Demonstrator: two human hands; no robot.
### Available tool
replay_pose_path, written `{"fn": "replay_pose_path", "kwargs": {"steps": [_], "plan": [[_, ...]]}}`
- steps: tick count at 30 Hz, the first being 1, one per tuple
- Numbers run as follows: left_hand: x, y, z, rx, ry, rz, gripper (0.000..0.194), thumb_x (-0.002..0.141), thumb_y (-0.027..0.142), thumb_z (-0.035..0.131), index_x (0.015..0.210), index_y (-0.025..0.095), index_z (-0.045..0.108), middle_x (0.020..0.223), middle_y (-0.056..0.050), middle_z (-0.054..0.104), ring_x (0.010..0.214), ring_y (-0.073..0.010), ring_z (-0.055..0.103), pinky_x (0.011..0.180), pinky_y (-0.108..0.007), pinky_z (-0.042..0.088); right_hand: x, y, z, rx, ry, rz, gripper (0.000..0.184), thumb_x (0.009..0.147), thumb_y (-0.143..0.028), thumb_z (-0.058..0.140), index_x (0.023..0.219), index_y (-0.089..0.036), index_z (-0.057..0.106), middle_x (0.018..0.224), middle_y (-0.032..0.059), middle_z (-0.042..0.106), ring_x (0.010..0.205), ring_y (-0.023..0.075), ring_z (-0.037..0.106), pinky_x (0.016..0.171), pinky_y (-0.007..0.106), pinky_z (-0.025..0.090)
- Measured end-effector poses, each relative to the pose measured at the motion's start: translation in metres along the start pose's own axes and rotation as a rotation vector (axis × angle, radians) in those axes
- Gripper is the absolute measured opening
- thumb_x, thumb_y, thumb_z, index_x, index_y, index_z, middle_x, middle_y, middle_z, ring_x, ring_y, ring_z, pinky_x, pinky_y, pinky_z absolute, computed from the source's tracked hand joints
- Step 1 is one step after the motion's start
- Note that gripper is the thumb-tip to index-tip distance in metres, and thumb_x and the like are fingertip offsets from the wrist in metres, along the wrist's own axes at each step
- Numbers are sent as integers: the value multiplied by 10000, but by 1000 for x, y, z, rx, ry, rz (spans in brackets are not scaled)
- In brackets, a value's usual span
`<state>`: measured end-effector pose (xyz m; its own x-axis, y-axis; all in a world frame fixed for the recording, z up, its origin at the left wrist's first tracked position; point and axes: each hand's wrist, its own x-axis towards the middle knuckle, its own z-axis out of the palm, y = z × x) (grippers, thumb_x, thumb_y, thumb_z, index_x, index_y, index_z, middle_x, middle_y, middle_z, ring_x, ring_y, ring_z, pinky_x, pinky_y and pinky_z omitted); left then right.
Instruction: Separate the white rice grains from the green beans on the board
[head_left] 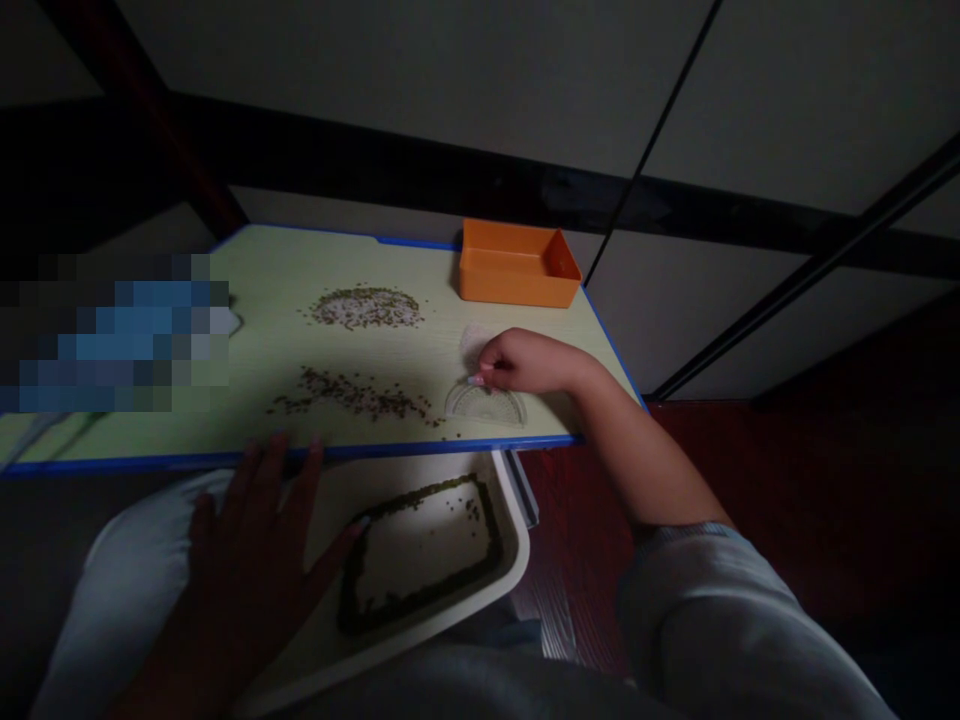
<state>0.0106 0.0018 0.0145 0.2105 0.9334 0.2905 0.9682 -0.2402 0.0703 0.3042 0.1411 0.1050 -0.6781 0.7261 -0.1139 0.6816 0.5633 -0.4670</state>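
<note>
My right hand (525,362) is closed in a pinch just above a clear plastic protractor (489,404) on the small table. Its fingertips meet at the protractor's upper edge; what they hold, if anything, is hidden. A pale, see-through patch (472,341) lies beside the knuckles. My left hand (255,540) is in shadow, fingers spread toward the table's blue front edge, thumb reaching over the white basin (517,560). On the table are a heap of mixed pale and greenish grains (367,306) and a looser scatter of dark grains (360,396).
An orange open box (517,280) stands at the table's (262,255) back right corner. In the basin, dark green grains lie along the edges of its floor. A blurred-out blue thing (127,335) covers the table's left end. Pale cabinet panels (750,270) rise behind.
</note>
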Motion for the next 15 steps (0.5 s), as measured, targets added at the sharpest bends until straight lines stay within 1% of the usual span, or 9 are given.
{"fn": "replay_pose_path", "kwargs": {"steps": [4,10,15], "plan": [[0,-1,1,12,-9,1,703,859,480,329,1455,213,71,1571,-201,145,1470,-321,90,1110,-651,195,1,-2,2,9,-3,-19,289,874,-250,504,656,-104,624,551,-13,511,526,68,336,572,253,221],[0,-3,2,7,8,7,701,855,491,333,1453,207,103,1563,-208,164,1466,-330,106,1110,-651,191,-2,-1,-2,28,10,-7,288,875,-258,508,656,-105,614,561,-13,519,530,66,344,577,251,227],[1,1,0,7,-8,6,695,858,497,323,1446,170,150,1552,-226,187,1459,-347,125,1106,-648,198,-3,1,-2,34,-18,1,282,874,-273,519,682,-98,629,576,-10,533,540,67,345,576,250,235]]}}
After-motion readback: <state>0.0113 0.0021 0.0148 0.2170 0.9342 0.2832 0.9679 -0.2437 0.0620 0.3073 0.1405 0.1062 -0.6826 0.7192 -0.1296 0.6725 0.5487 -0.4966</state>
